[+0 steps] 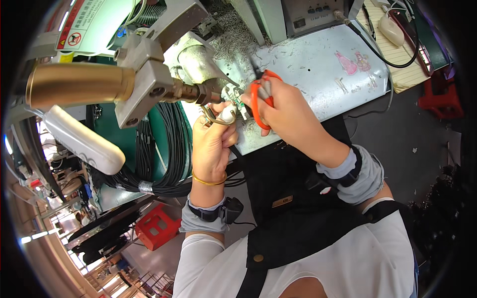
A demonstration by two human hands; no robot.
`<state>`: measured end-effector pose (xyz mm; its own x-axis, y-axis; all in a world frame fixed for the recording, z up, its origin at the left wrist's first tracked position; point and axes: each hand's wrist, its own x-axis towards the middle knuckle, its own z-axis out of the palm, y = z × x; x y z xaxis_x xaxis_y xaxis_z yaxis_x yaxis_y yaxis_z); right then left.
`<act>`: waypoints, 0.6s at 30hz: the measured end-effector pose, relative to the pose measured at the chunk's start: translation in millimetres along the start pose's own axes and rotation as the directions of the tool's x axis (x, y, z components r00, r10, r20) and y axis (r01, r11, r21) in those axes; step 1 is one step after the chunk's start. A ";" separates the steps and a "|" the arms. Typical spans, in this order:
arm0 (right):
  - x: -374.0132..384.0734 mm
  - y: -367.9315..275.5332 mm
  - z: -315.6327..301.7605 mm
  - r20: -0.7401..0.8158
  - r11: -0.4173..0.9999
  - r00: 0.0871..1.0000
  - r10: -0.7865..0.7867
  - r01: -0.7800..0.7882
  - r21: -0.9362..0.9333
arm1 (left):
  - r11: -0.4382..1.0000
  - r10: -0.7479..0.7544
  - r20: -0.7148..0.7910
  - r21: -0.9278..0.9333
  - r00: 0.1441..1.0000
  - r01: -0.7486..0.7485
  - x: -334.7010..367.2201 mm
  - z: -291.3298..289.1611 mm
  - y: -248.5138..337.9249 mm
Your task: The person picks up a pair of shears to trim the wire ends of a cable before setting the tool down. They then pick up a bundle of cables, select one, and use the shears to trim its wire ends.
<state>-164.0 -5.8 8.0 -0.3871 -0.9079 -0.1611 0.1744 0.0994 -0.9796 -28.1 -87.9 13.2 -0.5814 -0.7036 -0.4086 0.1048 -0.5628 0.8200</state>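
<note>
My right hand is closed round the orange-red handles of a pair of scissors, whose dark blades point away from me. My left hand is pinched on a small white part, with a brownish curved piece beside it. Between my two hands, at the tip of the machine's metal nozzle, sits a small white and green piece. Fingertips of both hands come close to it. I cannot make out whether they touch it.
A brass-coloured cylinder on a metal block juts in from the left. Coils of black cable lie left of my left hand. Many small metal bits cover the back of the light worktop. A red stool stands lower left.
</note>
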 end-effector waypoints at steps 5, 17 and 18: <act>8.2 -0.4 1.6 0.043 0.999 0.998 0.036 -0.035 -0.034 | 0.996 -0.091 0.082 0.017 0.992 0.090 5.3 -7.2 6.7; 8.6 5.9 5.1 -0.002 0.994 1.000 -0.020 0.020 -0.111 | 1.000 0.007 0.050 0.027 0.999 -0.008 1.0 -4.9 3.3; 8.2 4.6 5.0 0.001 0.994 1.000 -0.019 0.019 -0.106 | 1.000 0.009 0.048 0.027 0.999 -0.010 0.8 -5.1 3.7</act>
<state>-161.9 -14.9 2.8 -0.3897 -0.9098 -0.1426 0.0700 0.1251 -0.9897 -24.1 -92.8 13.9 -0.6189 -0.6868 -0.3811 0.0889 -0.5434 0.8348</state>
